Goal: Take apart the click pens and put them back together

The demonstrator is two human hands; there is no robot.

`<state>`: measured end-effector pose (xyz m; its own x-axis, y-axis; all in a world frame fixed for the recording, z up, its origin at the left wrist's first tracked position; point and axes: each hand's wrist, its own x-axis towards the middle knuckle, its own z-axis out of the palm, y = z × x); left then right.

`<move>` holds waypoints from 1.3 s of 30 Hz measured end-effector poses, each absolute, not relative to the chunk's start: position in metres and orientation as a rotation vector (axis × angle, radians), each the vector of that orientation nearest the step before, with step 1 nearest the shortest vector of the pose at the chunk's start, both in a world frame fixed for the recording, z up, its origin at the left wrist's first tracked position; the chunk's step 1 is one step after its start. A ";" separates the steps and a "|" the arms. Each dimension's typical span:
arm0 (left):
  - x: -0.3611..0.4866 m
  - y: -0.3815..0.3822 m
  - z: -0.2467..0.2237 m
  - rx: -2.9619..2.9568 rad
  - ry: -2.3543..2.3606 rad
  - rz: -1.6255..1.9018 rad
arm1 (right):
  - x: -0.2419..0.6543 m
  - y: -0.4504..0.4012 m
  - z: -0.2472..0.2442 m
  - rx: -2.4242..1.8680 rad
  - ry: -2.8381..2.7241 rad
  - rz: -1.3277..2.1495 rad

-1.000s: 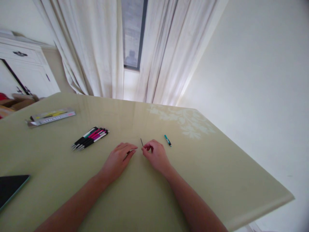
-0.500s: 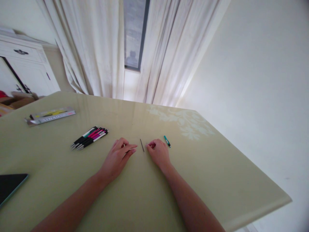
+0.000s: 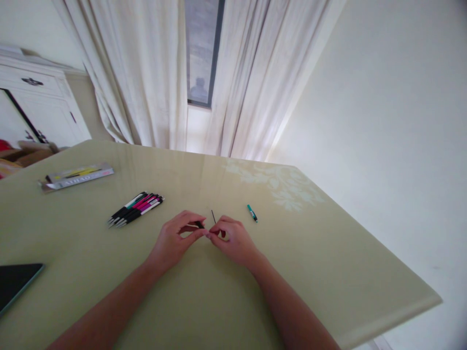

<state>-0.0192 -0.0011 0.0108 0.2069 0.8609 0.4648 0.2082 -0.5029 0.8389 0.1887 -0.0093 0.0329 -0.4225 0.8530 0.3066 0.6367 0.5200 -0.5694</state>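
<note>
My left hand (image 3: 171, 240) pinches a short black pen part (image 3: 199, 224) between thumb and fingers. Against it, tip to tip, my right hand (image 3: 236, 239) is closed in a pinch. Whatever its fingers hold is too small and covered to make out. Just beyond the fingertips a thin dark pen refill (image 3: 213, 216) lies on the table, its near end hidden by my right hand. To the right of that hand lies a teal pen barrel piece (image 3: 252, 213) with a dark end.
Several pens (image 3: 135, 210) with black grips lie side by side left of my hands. Farther back is a clear pen package (image 3: 80, 176) with something yellow inside. A dark flat device (image 3: 18, 282) sits at the left edge of the pale green table (image 3: 328, 272).
Both hands have come together, fingertips meeting in front of the refill. The black part now shows in my left fingers. My right hand has moved left and nearer to me.
</note>
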 end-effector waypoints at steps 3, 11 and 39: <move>-0.027 0.005 0.014 1.992 1.223 1.348 | 0.203 -0.001 0.031 -1.511 -2.079 0.258; -0.081 0.013 0.032 2.273 2.381 0.679 | 0.234 0.010 0.028 -2.055 -1.919 -0.039; -0.099 0.020 0.029 2.161 2.400 0.458 | 0.229 0.010 0.027 -2.053 -1.892 0.008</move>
<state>-0.0990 0.0199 0.0288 -0.1182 0.9546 0.2736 0.9882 0.0861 0.1264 0.2292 0.0097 0.0269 0.1093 0.9675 0.2281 0.9656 -0.0489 -0.2553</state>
